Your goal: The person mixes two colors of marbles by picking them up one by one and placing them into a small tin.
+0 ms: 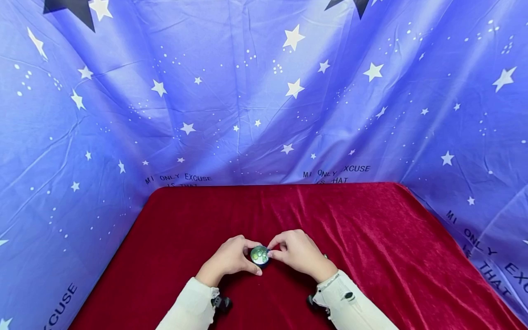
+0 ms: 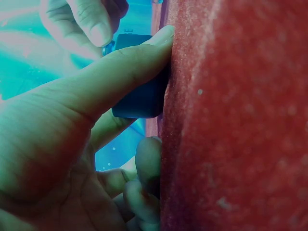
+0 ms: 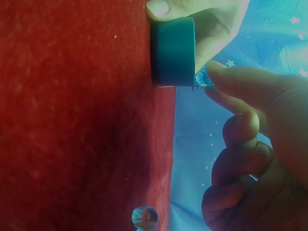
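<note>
Both sleeves sit at the bottom of the frame, the left hand (image 1: 228, 259) gripping a small cup (image 1: 260, 255) at lower centre on the red table (image 1: 371, 238) while the right hand (image 1: 299, 252) pinches something at its rim, one marble (image 3: 145, 217) left outside.

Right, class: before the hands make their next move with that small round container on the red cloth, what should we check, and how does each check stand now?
1. Container rests on the red cloth: ok.
2. Left hand has a grip on the container's side: ok, thumb and finger curl round it.
3. Right hand pinches something small at the rim: ok; what it pinches, cannot tell.
4. Container open with contents visible: ok, greenish pieces show inside.
5. Loose clear bead kept away from the hands: ok, it lies apart on the cloth.
</note>
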The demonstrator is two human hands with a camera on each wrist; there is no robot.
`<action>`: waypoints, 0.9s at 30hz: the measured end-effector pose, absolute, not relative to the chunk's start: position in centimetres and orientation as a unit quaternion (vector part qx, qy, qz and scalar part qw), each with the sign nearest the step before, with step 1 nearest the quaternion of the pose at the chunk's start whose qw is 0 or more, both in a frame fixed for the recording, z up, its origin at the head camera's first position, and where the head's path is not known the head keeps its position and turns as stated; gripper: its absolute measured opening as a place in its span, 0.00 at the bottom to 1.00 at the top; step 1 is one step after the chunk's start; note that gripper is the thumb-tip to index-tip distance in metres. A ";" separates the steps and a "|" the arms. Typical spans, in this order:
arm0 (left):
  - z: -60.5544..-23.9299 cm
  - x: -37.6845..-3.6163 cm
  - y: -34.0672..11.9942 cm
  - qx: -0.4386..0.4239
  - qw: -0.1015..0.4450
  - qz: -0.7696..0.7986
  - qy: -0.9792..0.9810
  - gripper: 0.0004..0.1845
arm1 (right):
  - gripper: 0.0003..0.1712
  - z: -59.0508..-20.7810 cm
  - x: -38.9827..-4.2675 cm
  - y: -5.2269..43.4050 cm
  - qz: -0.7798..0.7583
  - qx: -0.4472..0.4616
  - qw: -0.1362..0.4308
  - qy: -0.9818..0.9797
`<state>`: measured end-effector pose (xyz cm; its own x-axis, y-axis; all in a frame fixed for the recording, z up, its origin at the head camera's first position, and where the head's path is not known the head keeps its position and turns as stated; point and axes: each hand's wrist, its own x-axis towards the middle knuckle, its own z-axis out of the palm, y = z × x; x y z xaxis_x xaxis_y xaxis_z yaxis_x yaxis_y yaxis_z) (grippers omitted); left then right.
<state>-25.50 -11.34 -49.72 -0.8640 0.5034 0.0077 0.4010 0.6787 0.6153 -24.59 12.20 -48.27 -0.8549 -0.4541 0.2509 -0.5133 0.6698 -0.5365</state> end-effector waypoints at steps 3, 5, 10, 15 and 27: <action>-49.6 -25.4 -11.4 0.248 0.080 0.314 0.913 0.31 | 0.05 -48.3 -24.6 12.1 0.308 0.268 0.045 -0.912; -49.6 -25.4 -11.4 0.248 0.080 0.313 0.913 0.31 | 0.05 -48.3 -24.5 12.1 0.308 0.270 0.043 -0.911; -49.6 -25.5 -11.3 0.249 0.081 0.314 0.913 0.30 | 0.05 -48.3 -24.6 12.1 0.309 0.271 0.045 -0.910; -49.6 -25.5 -11.3 0.251 0.084 0.317 0.911 0.30 | 0.05 -48.4 -24.6 12.2 0.308 0.273 0.049 -0.910; -49.9 -25.6 -11.3 0.253 0.080 0.320 0.909 0.29 | 0.04 -48.1 -24.7 12.5 0.306 0.264 0.044 -0.914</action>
